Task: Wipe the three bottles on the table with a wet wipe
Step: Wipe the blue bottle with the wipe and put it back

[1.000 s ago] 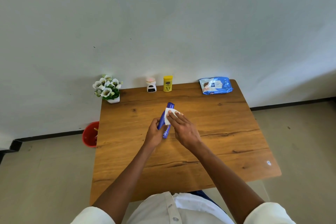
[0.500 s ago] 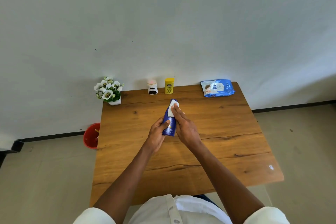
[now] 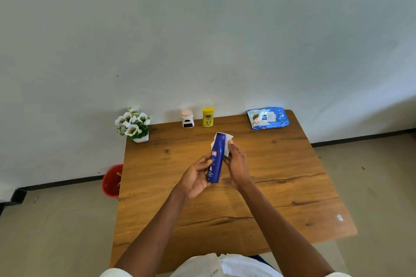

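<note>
Pale wall, wooden counter. Left hand grips blue lotion bottle; right hand presses wet wipe behind it. Yellow bottle and white bottle stand untouched at back: likely two left.

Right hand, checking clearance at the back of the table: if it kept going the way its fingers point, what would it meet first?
Beyond the wipe it holds against the blue bottle, the right hand would probably reach the yellow bottle; depth is unclear.
</note>
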### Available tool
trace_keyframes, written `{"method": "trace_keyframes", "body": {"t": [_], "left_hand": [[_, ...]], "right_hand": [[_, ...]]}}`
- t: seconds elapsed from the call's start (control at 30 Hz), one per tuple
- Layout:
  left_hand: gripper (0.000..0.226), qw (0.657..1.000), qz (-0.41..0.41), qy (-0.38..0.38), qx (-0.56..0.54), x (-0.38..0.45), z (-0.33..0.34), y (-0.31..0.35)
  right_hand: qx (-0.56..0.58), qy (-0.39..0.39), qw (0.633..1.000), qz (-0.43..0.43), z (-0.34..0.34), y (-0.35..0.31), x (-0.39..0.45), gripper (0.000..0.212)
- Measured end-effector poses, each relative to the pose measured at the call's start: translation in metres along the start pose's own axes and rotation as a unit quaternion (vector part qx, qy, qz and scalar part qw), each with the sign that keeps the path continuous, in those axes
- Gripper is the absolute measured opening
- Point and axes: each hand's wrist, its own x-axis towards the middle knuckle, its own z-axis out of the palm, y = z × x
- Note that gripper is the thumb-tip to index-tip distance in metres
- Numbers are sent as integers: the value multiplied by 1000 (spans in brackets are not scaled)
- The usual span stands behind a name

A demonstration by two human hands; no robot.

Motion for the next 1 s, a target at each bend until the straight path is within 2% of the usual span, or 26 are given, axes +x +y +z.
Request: {"method": "trace_keyframes", "body": {"t": [0.1,0.17,0.27,0.43,0.63,0.77,0.87,1.0], "left_hand": [[43,1000,-27,2,7,-2,2,4],[47,999,-20,18,22,-1,4,3],[47,998,29,53,20,6,7,-2],[23,982,127,122,71,20,14,-7],[37,939,193,190,211,26,16,-4],[34,927,197,198,251,24,13,-2],[29,926,176,186,278,24,13,-1],[27,933,170,163,272,22,14,-2]], "right_hand": [[104,-8,993,48,-9,-7,8,34],[119,-18,991,51,-12,-8,9,34],[85,-11,995,43,-10,-5,8,31],[13,-12,1000,3,-7,4,-1,28],[-151,-80,981,-96,-8,9,-5,42],[-267,-15,947,-180,-15,11,3,31],[-258,33,951,-166,-16,10,9,13],[-220,45,967,-121,-10,10,11,33]]}}
